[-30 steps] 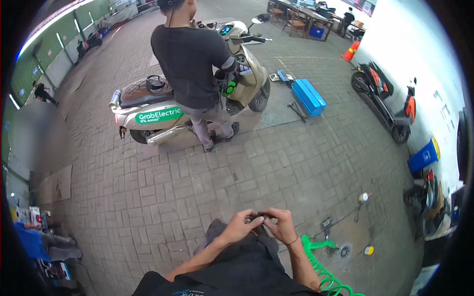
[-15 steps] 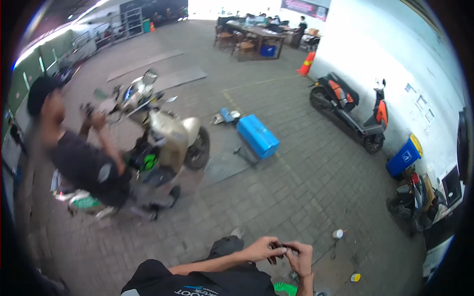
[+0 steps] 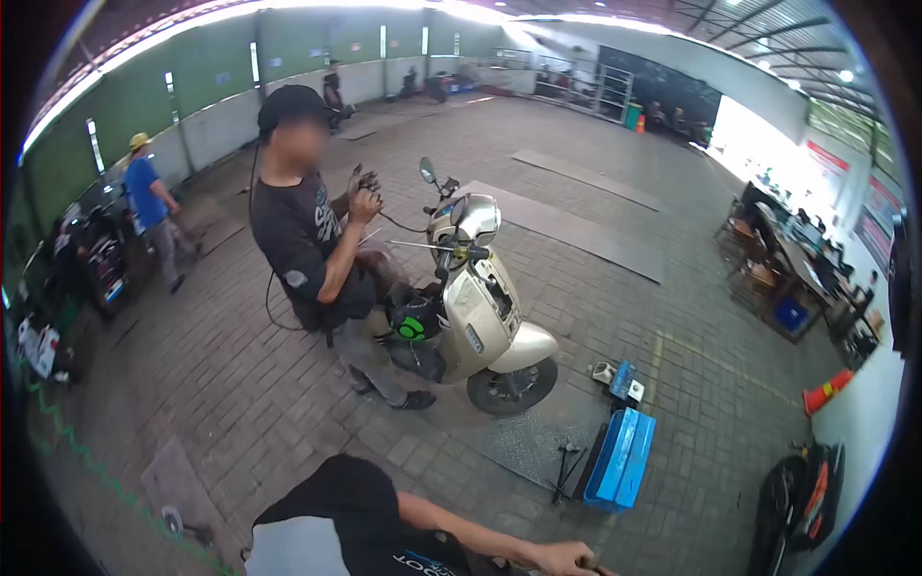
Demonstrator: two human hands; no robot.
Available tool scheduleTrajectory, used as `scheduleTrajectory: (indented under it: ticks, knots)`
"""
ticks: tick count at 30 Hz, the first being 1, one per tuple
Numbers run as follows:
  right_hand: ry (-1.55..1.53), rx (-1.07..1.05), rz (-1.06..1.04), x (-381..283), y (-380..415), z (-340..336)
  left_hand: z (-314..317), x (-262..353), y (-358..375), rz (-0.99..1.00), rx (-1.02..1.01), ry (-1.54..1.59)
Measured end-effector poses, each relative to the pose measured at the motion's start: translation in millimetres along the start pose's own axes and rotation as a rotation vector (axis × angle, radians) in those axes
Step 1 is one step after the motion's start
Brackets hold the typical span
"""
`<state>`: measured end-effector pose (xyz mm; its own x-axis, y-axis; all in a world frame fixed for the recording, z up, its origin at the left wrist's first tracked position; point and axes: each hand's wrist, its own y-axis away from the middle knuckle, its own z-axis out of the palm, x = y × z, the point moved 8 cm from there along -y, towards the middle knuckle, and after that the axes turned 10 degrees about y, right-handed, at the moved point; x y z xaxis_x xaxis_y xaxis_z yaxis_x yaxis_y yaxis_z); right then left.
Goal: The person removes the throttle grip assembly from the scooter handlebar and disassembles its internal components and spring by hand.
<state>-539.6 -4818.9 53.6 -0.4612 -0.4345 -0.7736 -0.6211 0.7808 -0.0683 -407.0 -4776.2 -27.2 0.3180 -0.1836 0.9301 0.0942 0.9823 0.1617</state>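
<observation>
My left hand point(image 3: 565, 557) is at the bottom edge, right of centre, its fingers curled together. A small dark bit shows at the fingertips, too cut off by the frame to name. My right hand is out of view. Beyond my left hand lie a blue toolbox point(image 3: 622, 459) and a black metal stand point(image 3: 567, 472) on the paved floor. A co-worker point(image 3: 307, 221) in a dark cap and T-shirt stands beside a beige scooter point(image 3: 480, 317), both hands raised around a small dark object.
Another person point(image 3: 147, 192) in a blue shirt is at the left. Motorcycles point(image 3: 101, 250) stand along that side. A dark scooter point(image 3: 802, 494), an orange cone point(image 3: 828, 392) and a long desk point(image 3: 792, 259) are at the right. A green coiled hose point(image 3: 86, 461) hangs lower left.
The view has swung left, so the co-worker and scooter appear nearer the middle. My left hand sits lower in the frame, and my right hand has left the view.
</observation>
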Motion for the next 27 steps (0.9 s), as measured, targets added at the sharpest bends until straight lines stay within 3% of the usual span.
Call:
scheduleTrajectory:
  ticks: [1, 2, 4, 5, 7, 12, 16, 18, 23, 27]
  knots:
    - [0.009, -0.083, -0.109, -2, -39, -7, -13, -25, -47, 0.110, 0.071, 0.025]
    - [0.012, -0.103, -0.123, 3, -78, -21, -10, -7, -63, 0.120, 0.093, 0.033]
    - [0.086, -0.351, -0.294, -6, -133, -39, -8, 29, -68, -0.009, 0.228, 0.488]
    - [0.084, -0.367, -0.301, -2, -159, -56, 2, 33, -87, -0.004, 0.243, 0.495]
    - [0.113, -0.433, -0.519, -13, -204, -70, -2, 55, -117, 0.114, 0.327, 0.576]
    - [-0.022, -0.440, -0.589, 35, -305, -109, -9, 88, -210, 0.139, 0.516, 0.602]
    - [0.002, -0.381, -0.486, 108, -392, -154, -24, 92, -327, 0.013, 0.385, 0.611]
    - [0.032, -0.512, -0.463, 145, -434, -164, -39, 80, -388, 0.014, 0.374, 0.675]
    - [0.123, -0.372, -0.293, 271, -564, -243, -59, 78, -603, -0.173, 0.220, 0.615]
    - [0.105, -0.087, -0.071, 345, -675, -344, -49, 149, -783, -0.351, 0.026, 0.443]
